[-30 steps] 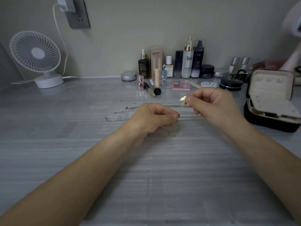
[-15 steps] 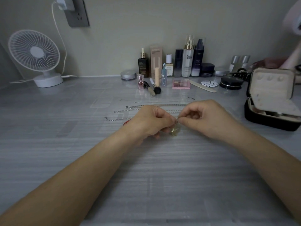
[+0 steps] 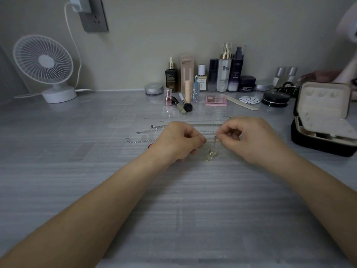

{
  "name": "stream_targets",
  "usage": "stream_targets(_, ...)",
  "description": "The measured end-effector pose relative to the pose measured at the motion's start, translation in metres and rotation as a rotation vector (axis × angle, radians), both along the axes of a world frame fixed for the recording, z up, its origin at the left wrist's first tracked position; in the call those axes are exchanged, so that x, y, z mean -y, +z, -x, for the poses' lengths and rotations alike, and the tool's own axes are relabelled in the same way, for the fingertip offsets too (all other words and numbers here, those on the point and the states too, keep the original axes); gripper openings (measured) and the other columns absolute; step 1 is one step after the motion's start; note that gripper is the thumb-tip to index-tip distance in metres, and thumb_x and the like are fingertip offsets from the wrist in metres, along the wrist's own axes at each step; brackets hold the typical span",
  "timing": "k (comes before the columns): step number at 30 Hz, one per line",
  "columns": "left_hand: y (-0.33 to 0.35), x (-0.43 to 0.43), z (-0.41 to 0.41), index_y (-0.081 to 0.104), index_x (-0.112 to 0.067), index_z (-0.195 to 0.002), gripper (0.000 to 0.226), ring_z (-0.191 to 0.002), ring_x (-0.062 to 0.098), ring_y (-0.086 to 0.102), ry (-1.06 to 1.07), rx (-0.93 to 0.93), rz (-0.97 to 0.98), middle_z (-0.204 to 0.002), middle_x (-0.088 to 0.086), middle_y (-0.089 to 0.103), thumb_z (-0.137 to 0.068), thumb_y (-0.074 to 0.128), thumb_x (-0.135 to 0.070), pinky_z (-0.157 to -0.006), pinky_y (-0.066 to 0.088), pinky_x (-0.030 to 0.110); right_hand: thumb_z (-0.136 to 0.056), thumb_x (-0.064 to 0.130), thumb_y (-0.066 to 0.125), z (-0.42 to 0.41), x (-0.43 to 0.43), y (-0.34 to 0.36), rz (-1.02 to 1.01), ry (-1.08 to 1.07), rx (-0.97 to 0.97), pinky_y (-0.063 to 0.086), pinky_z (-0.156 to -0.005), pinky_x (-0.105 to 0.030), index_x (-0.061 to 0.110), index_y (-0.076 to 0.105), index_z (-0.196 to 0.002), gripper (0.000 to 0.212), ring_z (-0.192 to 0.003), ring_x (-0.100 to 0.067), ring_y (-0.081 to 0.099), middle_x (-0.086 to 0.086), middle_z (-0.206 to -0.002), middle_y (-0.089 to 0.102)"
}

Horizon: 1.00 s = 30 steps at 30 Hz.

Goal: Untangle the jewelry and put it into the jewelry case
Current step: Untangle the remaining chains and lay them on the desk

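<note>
My left hand [image 3: 178, 142] and my right hand [image 3: 249, 139] meet at mid-table, each pinching a thin gold necklace chain [image 3: 214, 141] between thumb and fingers. Its pale pendant [image 3: 210, 154] dangles just below, close to the tabletop. Several silver chains [image 3: 143, 141] lie stretched in rows on the table behind my hands, partly hidden by them. A small red bit [image 3: 150, 145] shows by my left wrist. The black jewelry case [image 3: 320, 120] stands open at the right, its cream lid upright.
A white desk fan [image 3: 45, 67] with a cable stands at the back left. Cosmetic bottles [image 3: 224, 68], a makeup brush [image 3: 183, 106], a pink palette [image 3: 216, 100], a nail file [image 3: 241, 102] and a black compact [image 3: 275, 98] line the back wall.
My right hand came down from a raised position and closed in on my left hand. The pendant now hangs low between both hands.
</note>
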State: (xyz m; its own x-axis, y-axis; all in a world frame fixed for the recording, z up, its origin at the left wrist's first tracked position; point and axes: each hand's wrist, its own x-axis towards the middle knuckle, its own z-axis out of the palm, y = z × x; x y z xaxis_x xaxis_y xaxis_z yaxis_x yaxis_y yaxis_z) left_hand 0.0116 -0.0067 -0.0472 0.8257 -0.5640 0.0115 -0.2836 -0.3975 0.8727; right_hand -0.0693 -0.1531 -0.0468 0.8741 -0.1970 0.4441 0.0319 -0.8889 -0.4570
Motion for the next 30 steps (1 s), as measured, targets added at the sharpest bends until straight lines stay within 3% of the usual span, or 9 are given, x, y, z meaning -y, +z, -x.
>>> stream_targets(3, -0.001, 0.000, 0.001, 0.065, -0.017, -0.078, 0.008, -0.033, -0.002, 0.042, -0.012, 0.090, 0.054, -0.062, -0.004, 0.056, -0.086, 0.064, -0.019, -0.035, 0.032, 0.010, -0.083, 0.019, 0.064, 0.001, 0.000, 0.002, -0.061, 0.005, -0.025, 0.038, -0.058, -0.004, 0.023, 0.066, -0.077, 0.008, -0.062, 0.001, 0.051, 0.015, -0.067, 0.057)
stream_targets(6, -0.005, 0.003, 0.002, 0.066, -0.023, -0.074, 0.008, -0.047, -0.005, 0.048, -0.058, 0.228, 0.065, -0.066, -0.011, 0.057, -0.081, 0.069, -0.022, -0.044, 0.035, 0.006, -0.085, 0.021, 0.062, -0.001, -0.001, 0.000, -0.052, 0.028, -0.047, 0.037, -0.057, -0.006, 0.029, 0.060, -0.075, 0.013, -0.066, -0.002, 0.052, 0.015, -0.069, 0.056)
stream_targets(10, -0.009, 0.005, 0.000, 0.066, -0.026, -0.071, 0.010, -0.051, -0.008, 0.049, -0.049, 0.281, 0.065, -0.066, -0.014, 0.059, -0.081, 0.069, -0.023, -0.052, 0.038, 0.010, -0.085, 0.022, 0.062, -0.001, -0.002, -0.002, -0.031, 0.056, -0.053, 0.034, -0.059, -0.006, 0.030, 0.058, -0.077, 0.011, -0.070, -0.001, 0.051, 0.016, -0.072, 0.055)
stream_targets(14, -0.008, 0.003, -0.001, 0.062, -0.030, -0.066, 0.020, -0.051, -0.008, 0.049, -0.045, 0.299, 0.082, -0.067, -0.014, 0.058, -0.082, 0.067, -0.020, -0.050, 0.038, 0.008, -0.084, 0.022, 0.063, -0.001, -0.003, -0.001, -0.046, 0.075, -0.037, 0.037, -0.062, -0.012, 0.030, 0.059, -0.077, 0.012, -0.070, -0.001, 0.051, 0.017, -0.072, 0.056)
stream_targets(20, -0.007, 0.003, 0.000, 0.065, -0.030, -0.070, 0.015, -0.051, -0.010, 0.050, -0.060, 0.300, 0.069, -0.066, -0.015, 0.059, -0.081, 0.069, -0.020, -0.051, 0.037, 0.006, -0.085, 0.022, 0.062, -0.002, -0.003, -0.003, -0.040, 0.086, -0.026, 0.036, -0.064, -0.014, 0.030, 0.059, -0.076, 0.013, -0.072, -0.002, 0.052, 0.015, -0.073, 0.058)
stream_targets(30, -0.002, -0.001, 0.009, 0.059, -0.032, -0.070, 0.014, -0.051, -0.003, 0.049, -0.036, 0.544, -0.067, -0.054, -0.020, 0.050, -0.080, 0.065, -0.026, -0.050, 0.034, 0.012, -0.085, 0.024, 0.061, -0.002, -0.005, -0.002, -0.074, 0.063, -0.056, 0.035, -0.056, -0.005, 0.031, 0.058, -0.072, 0.015, -0.063, 0.003, 0.051, 0.013, -0.068, 0.059)
